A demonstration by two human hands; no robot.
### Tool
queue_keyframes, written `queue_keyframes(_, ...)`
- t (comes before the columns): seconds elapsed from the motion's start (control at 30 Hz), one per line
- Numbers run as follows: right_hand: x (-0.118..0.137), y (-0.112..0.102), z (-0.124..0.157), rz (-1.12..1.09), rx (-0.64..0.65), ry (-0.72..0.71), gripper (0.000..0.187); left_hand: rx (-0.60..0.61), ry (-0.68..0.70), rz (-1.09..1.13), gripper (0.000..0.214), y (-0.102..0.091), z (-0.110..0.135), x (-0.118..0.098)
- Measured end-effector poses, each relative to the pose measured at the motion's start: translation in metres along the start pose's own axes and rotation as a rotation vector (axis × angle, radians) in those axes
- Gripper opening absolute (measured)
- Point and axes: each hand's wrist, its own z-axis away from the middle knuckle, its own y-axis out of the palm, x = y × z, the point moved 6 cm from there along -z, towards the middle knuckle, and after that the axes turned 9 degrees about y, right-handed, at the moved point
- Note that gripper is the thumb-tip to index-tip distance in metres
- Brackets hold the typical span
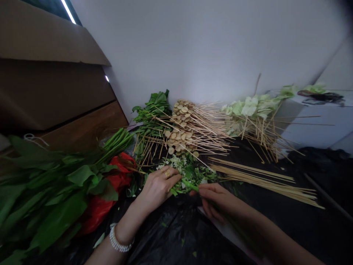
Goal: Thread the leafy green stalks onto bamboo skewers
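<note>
My right hand (213,197) is closed round a green vegetable stem (191,185), which points away from it to the left. At the stem's far end my left hand (160,186), with a ring on one finger and a bead bracelet at the wrist, has its fingers pinched together on the tip. Beneath and just beyond both hands spreads a heap of chopped green stems and leaves (202,173). The rest of the stem runs behind my right fingers and wrist and is mostly hidden.
Large leafy greens (49,198) lie on a red plastic bag (102,209) at left. Against the wall are skewered greens (154,110), skewered pale round slices (180,136) and skewered pale leaves (250,106). Loose bamboo skewers (270,180) lie on black plastic (171,235).
</note>
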Motion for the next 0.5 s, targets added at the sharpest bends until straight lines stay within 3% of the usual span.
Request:
queue_keyframes(0.13,0.005,0.001,0.001,0.008,0.006,-0.044,0.042,-0.200,-0.144,0.112,0.010,-0.003,0.001,0.009)
queue_keyframes(0.33,0.016,-0.004,0.008,-0.070,-0.046,-0.073,0.041,-0.636,-0.677,0.187,0.014,-0.035,0.032,0.064)
queue_keyframes(0.5,0.023,-0.015,0.010,-0.195,-0.097,-0.155,0.041,-0.736,-0.824,0.281,0.022,-0.040,0.046,0.083)
